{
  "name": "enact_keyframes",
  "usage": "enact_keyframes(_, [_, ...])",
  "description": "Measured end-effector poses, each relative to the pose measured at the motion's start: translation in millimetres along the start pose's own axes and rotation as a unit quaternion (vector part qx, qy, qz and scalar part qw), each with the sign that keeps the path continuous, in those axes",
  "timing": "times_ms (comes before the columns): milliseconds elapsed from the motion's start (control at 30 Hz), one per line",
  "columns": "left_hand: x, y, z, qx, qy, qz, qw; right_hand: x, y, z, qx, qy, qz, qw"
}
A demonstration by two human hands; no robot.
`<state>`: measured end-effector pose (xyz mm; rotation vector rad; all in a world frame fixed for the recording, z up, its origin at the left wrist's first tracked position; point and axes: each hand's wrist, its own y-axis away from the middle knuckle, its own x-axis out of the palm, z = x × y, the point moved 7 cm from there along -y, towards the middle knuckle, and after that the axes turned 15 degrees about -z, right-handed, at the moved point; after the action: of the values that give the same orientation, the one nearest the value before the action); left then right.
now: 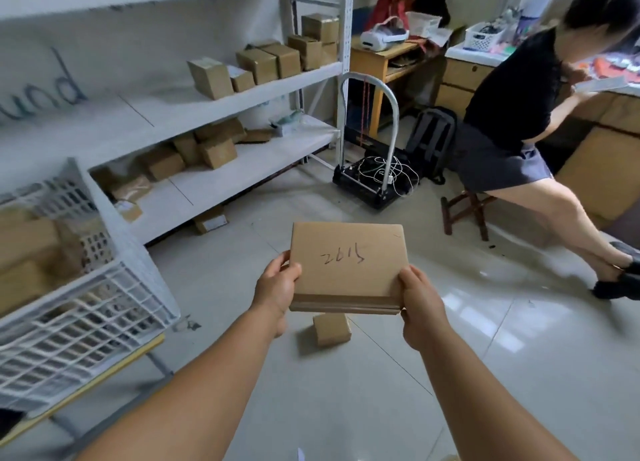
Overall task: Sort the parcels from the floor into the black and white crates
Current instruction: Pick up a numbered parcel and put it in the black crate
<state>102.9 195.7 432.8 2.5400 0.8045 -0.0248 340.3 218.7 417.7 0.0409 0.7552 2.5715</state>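
White crate (104,287) was cut off by the left edge and motion-blurred; the parcels inside it could not be counted. Flat parcel (346,270) carried handwritten digits, not fully legible. Fingers of both hands lay hidden behind the flat parcel. Below the flat parcel, a small parcel (332,331) on the floor was partly covered by it. Far left of the flat parcel, wall lettering (52,90) was cut off and smeared. Right of the flat parcel, a seated person (512,97) was blurred, cropped at the edge.
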Motion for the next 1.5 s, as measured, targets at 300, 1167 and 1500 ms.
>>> enact_keyframes(300, [-177, -13, -64, 0.069, 0.086, -0.074, 0.991, 129, 143, 37, -0.091, -0.007, 0.053, 0.994])
enact_keyframes(1167, [-647, 12, -64, 0.067, 0.204, -0.385, 0.898, 460, 487, -41, -0.191, 0.133, 0.337, 0.913])
enact_keyframes(1500, [-738, -11, -58, 0.028, 0.150, -0.506, 0.849, 574, 531, -77, -0.143, 0.188, 0.435, 0.869])
